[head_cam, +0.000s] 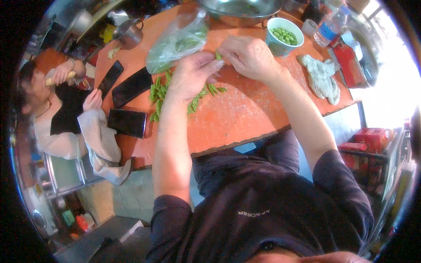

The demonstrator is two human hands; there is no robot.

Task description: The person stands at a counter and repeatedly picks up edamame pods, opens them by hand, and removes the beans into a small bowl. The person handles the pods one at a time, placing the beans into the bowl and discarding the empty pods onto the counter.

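Note:
Both my hands meet above the orange table (243, 111), with a small green bean pod (218, 56) between their fingertips. My left hand (194, 74) pinches the pod from the left, and my right hand (248, 57) grips its other side. Loose green pods (159, 93) lie under and beside my left forearm. Behind my left hand rests a clear plastic bag (181, 41) with green contents. A light-blue tub (284, 36) holding shelled green beans (283, 35) stands beyond my right hand.
A person (59, 108) sits at the left, one hand near several dark phones (127, 122). A metal basin (240, 10) stands at the far edge, a metal mug (130, 34) at far left. Right of the tub are a grey cloth (320, 77), a plastic bottle (330, 28) and a red box (350, 64).

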